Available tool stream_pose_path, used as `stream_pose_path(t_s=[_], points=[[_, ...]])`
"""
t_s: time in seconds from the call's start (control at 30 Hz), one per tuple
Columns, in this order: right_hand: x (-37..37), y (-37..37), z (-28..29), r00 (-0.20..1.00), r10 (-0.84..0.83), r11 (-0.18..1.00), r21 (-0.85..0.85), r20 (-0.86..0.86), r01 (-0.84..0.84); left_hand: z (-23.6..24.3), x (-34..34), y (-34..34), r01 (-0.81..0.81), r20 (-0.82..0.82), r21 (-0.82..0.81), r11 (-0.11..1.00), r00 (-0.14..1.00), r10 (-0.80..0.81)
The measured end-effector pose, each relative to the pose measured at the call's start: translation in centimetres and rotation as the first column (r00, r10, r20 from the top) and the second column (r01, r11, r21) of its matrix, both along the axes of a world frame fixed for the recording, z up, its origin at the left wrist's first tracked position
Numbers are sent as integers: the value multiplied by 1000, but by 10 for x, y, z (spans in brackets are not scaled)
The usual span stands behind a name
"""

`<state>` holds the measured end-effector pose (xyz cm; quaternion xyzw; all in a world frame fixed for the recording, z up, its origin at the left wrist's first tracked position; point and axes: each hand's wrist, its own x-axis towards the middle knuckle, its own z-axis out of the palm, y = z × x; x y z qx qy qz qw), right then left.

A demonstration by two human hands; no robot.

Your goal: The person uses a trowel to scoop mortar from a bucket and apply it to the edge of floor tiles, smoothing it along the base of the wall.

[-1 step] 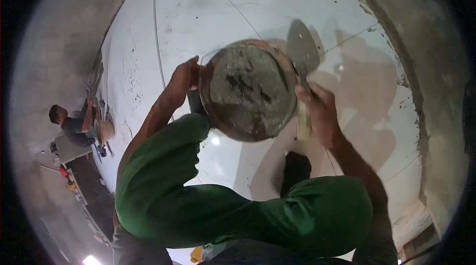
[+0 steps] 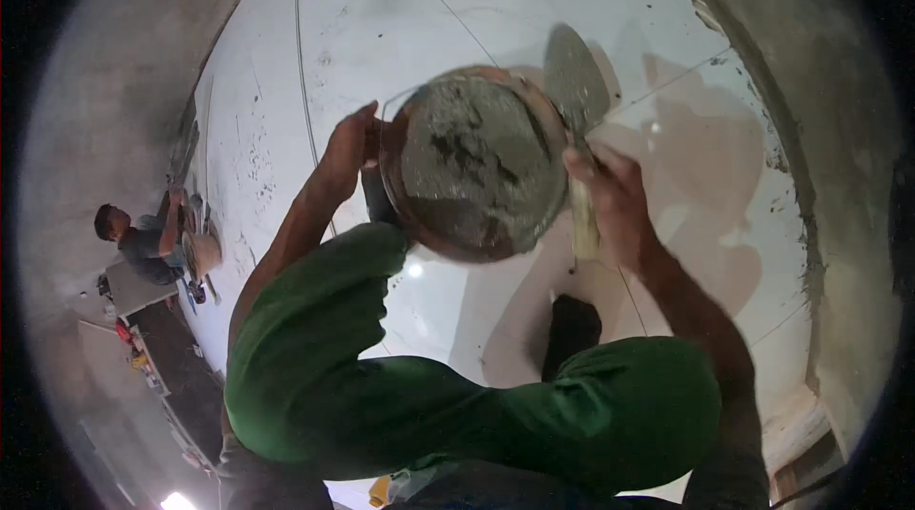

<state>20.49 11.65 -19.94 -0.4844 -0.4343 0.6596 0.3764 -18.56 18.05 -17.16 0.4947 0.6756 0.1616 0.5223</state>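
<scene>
A round bucket (image 2: 408, 200) is raised between my hands above the tiled floor, its open top facing me. Wet grey cement mix (image 2: 519, 143) fills much of it, with dark hollows in the middle. My left hand (image 2: 353, 153) grips the bucket's left side, its fingers partly hidden behind the wall. On the other side, my right hand (image 2: 618, 191) is closed around a trowel (image 2: 577, 76) and presses against the bucket. The trowel's grey, cement-coated blade points away from me, and its pale handle runs back below the hand.
Large white tiles (image 2: 381, 24) spattered with cement cover the floor. Concrete walls (image 2: 839, 129) curve around both sides. At far left a person (image 2: 148, 248) crouches beside another bucket (image 2: 202, 253). My green-clad knees (image 2: 620, 405) are bent below, with one dark shoe (image 2: 572, 329) visible.
The bucket has shifted slightly away from me, and both hands have moved with it. The trowel blade has moved a little farther away and to the left.
</scene>
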Motion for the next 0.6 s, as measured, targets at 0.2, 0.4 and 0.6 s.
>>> stream_pose_path(t_s=[0.2,0.4,0.6], points=[[-81,156,2,989,116,992,-28,-92,-119,-31,-87,126,-485,17,77,871,874,485],[-166,294,-15,989,59,998,45,-138,-53,-4,-182,247,-430,369,-153,890,810,455],[-115,315,13,978,-122,990,-54,167,133,-54,-274,305,228,-485,489,842,874,45]])
